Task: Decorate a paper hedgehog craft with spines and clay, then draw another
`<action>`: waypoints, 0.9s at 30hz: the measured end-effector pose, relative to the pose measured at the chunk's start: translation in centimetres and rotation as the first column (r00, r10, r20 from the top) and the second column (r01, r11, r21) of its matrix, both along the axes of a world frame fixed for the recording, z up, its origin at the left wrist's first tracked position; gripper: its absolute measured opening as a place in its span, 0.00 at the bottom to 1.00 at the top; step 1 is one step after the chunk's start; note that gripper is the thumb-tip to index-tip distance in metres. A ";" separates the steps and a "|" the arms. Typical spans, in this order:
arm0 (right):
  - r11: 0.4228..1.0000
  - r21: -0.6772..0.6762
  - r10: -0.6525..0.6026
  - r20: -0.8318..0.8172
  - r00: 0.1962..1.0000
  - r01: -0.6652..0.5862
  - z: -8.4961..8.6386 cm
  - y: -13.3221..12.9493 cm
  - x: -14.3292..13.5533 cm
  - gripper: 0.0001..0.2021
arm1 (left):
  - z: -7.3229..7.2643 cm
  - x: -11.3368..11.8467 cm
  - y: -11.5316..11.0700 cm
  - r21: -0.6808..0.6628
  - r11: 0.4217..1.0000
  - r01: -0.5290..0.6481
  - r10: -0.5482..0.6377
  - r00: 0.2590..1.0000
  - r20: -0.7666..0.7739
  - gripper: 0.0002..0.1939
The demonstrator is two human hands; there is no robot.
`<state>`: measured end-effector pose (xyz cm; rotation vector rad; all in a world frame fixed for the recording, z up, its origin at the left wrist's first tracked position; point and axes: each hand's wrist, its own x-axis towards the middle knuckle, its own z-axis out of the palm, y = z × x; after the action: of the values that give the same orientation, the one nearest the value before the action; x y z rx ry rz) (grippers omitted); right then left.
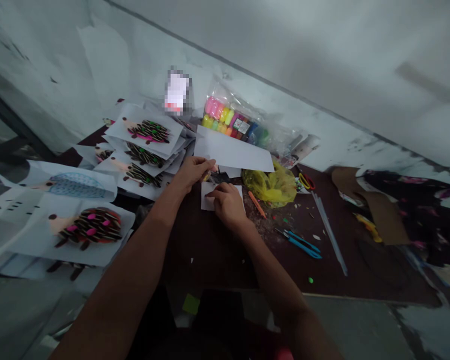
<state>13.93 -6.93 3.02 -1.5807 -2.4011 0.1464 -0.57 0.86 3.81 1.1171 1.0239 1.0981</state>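
Over the dark brown table, my left hand (192,173) has thumb and fingers pinched together. Whatever is between its fingertips is too small and blurred to name. My right hand (229,204) is just to its right, its fingers curled and closed over a small white paper square (207,203). I cannot make out whether those fingers grip anything. A dark, shiny piece (221,177) lies just beyond the fingertips. Behind both hands is a larger blank white sheet (232,150). An orange stick-like tool (257,204) lies right of my right hand, beside a crumpled yellow plastic bag (272,185).
Stacked papers with hedgehog pictures (150,131) crowd the left side. A plastic bag of coloured clay (225,116) leans against the wall. Blue thread snips (302,243), a clear stick (330,235), red-and-yellow-handled scissors (306,182) and brown cardboard (388,217) lie to the right.
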 end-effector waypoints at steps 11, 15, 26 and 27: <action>1.000 -0.020 -0.020 0.036 0.999 0.021 0.0 -0.1 -0.2 0.19 | -0.3 0.1 0.2 -0.071 0.997 0.021 -0.025 0.998 -0.057 0.12; 1.000 -0.007 -0.029 0.046 0.999 0.029 0.1 -0.1 -0.3 0.20 | -0.6 0.2 0.3 -0.091 0.996 0.027 -0.032 0.998 -0.062 0.16; 0.999 -0.044 -0.005 0.095 0.996 0.010 0.1 -0.2 -0.6 0.21 | -0.6 0.3 0.1 -0.122 0.992 0.039 -0.051 0.995 -0.091 0.14; 0.999 -0.037 -0.009 0.080 0.997 0.012 0.1 -0.2 -0.5 0.21 | -0.8 0.3 0.1 -0.112 0.993 0.045 -0.056 0.993 -0.100 0.15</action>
<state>13.39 -7.17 3.17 -1.6455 -2.4634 0.1290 -0.26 0.97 3.01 1.1143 1.1176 0.9410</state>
